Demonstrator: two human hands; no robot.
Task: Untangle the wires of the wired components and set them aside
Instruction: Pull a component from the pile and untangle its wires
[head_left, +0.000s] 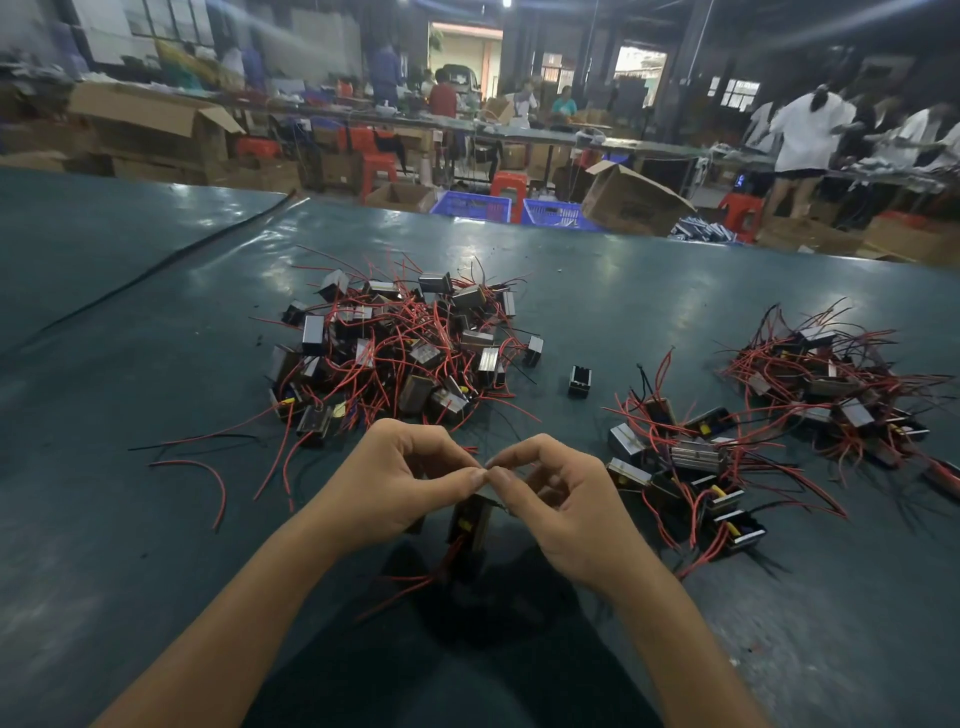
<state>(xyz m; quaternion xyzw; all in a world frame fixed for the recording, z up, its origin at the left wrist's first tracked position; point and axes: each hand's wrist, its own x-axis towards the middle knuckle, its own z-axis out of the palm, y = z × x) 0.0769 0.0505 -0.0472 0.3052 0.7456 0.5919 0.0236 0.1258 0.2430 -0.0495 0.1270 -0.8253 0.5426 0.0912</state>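
Note:
A big tangled heap of small black wired components (400, 348) with red wires lies mid-table. In front of it, my left hand (400, 483) and my right hand (561, 509) meet fingertip to fingertip, pinching the thin wires of one wired component (470, 522). That black component with a yellow tab hangs just below my fingers, its red wires trailing down toward me. A smaller group of components (691, 467) lies to the right of my hands. Farther right sits another pile (836, 384).
One lone black component (580, 381) stands between the heaps. Loose red wires (208, 473) lie at the left on the dark green table (130, 545). A black cable (171, 260) runs across the far left. Beyond the table edge are boxes, blue crates, stools and people working.

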